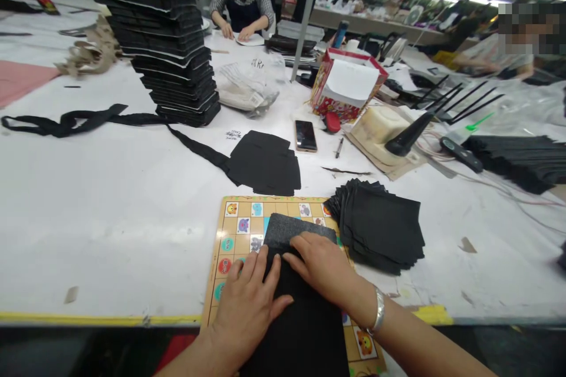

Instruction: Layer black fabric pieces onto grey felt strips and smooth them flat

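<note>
A black fabric piece (305,324) lies on a yellow picture board (236,230) at the table's near edge. A dark grey felt piece (292,228) sits at its far end. My left hand (247,300) lies flat on the black fabric, fingers stretched out. My right hand (321,265) presses flat where the grey piece meets the black fabric; a silver bracelet is on that wrist. Neither hand grips anything.
A fanned stack of black squares (380,224) lies right of the board. Black cut pieces (265,162), a phone (305,135), a tall black stack (168,41) and a red box (349,85) stand farther back. A seated person (242,0) works at the far side.
</note>
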Available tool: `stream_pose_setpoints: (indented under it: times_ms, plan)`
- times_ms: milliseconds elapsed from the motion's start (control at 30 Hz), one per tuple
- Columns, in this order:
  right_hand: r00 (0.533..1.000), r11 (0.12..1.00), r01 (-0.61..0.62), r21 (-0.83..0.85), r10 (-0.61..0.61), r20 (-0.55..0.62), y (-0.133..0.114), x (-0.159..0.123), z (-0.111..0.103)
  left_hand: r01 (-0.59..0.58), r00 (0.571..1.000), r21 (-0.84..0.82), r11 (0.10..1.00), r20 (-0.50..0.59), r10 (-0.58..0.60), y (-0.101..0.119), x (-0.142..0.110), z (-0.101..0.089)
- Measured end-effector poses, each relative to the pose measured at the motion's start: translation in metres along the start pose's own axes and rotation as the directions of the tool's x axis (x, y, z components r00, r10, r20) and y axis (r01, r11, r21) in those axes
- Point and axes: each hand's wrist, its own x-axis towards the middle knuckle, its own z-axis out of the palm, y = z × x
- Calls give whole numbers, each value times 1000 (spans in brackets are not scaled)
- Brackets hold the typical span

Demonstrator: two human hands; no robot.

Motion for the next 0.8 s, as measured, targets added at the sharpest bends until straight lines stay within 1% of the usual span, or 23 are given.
stream_pose_setpoints:
  times_ms: [67,133,200,267,333,433,533,667,733,800]
  plan:
    - [995,996,79,42,-76,-70,-5,5,9,10,1000,4,1000,6,-10,1,-1,0]
    - [974,984,171,56,-160,-158,-4,3,17,22,1000,-3,1000,22,-22,1,-1,0]
    - [943,966,256,26,-243,-228,1,-1,23,28,999,-16,999,39,-27,0,-1,0]
    - [915,947,320,-25,-316,-249,5,-5,25,20,999,-32,999,44,-19,-1,-1,1]
    - [901,929,363,-72,-369,-230,7,-7,25,13,999,-46,999,33,-11,-3,-1,2]
    - [897,910,396,-124,-412,-162,6,-7,22,11,1000,-60,998,7,-11,-6,-1,3]
    - [898,899,410,-151,-427,-106,5,-5,21,14,1000,-70,997,-16,-15,-8,-2,5]
    - [899,894,417,-167,-433,-74,4,-4,19,11,998,-82,997,-60,-16,-6,-1,6]
    - [902,896,413,-165,-428,-64,3,-4,18,21,999,-76,997,-38,-24,-5,4,5]
    - [904,897,412,-163,-425,-53,3,-4,17,34,999,-56,998,10,-34,-7,9,1]
